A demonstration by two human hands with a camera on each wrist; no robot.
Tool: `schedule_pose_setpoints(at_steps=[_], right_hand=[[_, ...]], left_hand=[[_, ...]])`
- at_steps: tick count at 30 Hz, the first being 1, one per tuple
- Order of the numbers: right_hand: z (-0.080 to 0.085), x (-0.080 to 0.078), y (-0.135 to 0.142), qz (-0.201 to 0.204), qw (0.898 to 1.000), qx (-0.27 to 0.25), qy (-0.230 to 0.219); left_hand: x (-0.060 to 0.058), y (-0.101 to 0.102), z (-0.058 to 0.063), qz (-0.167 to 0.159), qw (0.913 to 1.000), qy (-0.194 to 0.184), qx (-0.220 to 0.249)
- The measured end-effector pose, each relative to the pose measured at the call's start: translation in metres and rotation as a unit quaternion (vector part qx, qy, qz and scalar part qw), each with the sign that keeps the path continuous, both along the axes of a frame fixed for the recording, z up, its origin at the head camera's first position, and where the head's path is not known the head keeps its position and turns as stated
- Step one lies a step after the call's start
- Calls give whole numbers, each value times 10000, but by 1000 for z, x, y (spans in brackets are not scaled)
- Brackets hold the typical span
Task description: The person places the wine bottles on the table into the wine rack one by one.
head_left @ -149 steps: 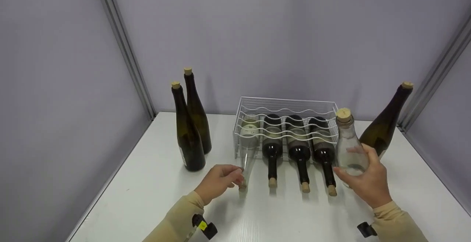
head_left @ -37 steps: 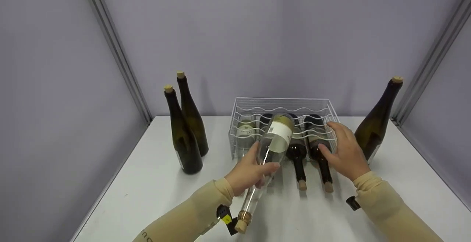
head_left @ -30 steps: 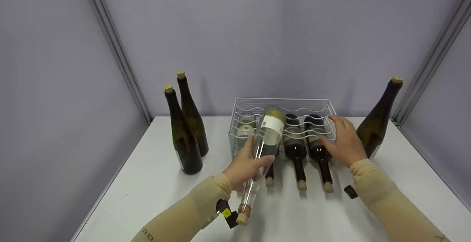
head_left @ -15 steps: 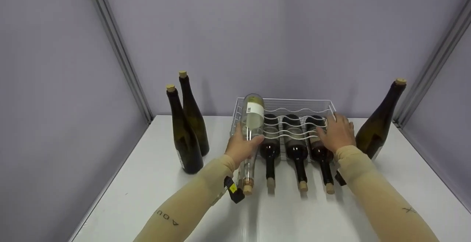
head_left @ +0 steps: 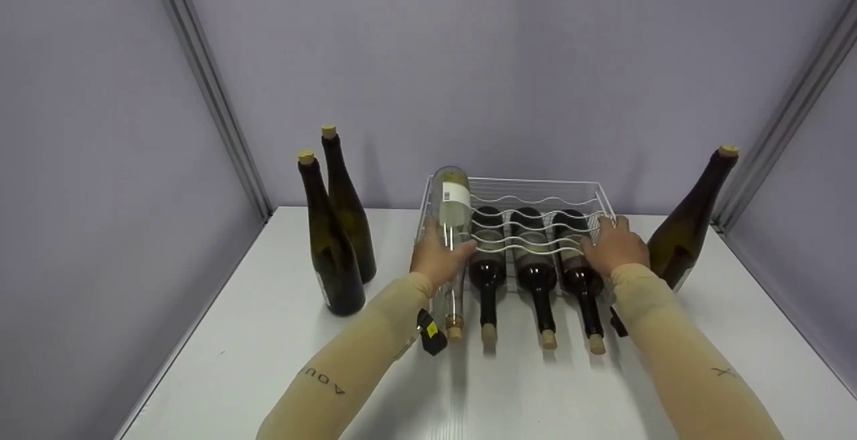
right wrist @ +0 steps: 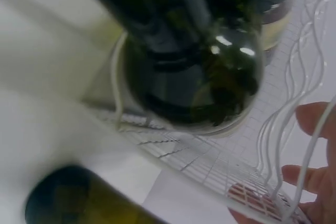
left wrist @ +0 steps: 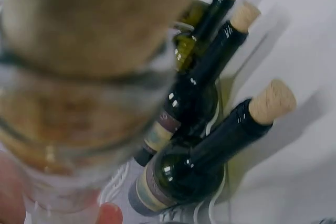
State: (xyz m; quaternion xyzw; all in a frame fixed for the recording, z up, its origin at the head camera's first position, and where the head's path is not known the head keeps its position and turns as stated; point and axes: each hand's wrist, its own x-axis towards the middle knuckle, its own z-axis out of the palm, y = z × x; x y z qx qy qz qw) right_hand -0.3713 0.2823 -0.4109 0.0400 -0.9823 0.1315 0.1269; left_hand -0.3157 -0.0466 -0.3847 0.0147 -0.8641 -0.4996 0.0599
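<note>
My left hand (head_left: pixel 438 256) grips a corked clear glass bottle (head_left: pixel 454 215), its white-labelled base toward the back and its neck toward me. That bottle lies along the left end of the white wire wine rack (head_left: pixel 542 189); whether its weight rests on the wires I cannot tell. In the left wrist view its cork (left wrist: pixel 100 19) looms large and blurred. My right hand (head_left: pixel 616 247) holds the rack's top right corner, with fingers (right wrist: pixel 310 177) around the side wires. Below, several dark wine bottles (head_left: pixel 535 276) lie in the rack, corks toward me.
Two dark corked bottles, one front (head_left: pixel 337 252) and one behind (head_left: pixel 353 226), stand upright left of the rack. Another dark bottle (head_left: pixel 689 226) stands close by my right hand. Walls with metal corner posts (head_left: pixel 214 92) enclose the white table (head_left: pixel 268 333).
The clear bottle passed from my right hand to my left, then swung left and back over the rack's left end. My right hand moved onto the rack's right corner.
</note>
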Motion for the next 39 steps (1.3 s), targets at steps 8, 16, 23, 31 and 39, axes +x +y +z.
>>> schedule_pose_setpoints(at_steps=[8,16,23,31,39], right_hand=[[-9,4,-9,39,9962,557,670],[-15,4,-12,93,9934,736,879],[-15,6,-12,94,9941,725,796],[-14,4,-12,85,9938,742,826],[-17,2,-21,170,9939,689,839]], left_hand=[[-16,-7,1,298,9978,153,-574],[-24,-16,-3,449,9954,123,-834],[-21,-21,-3,-27,9973,-178,-709],[-16,-29,-4,-599,9968,-452,-283],[2,-40,-11,-681,9967,-18,-441]])
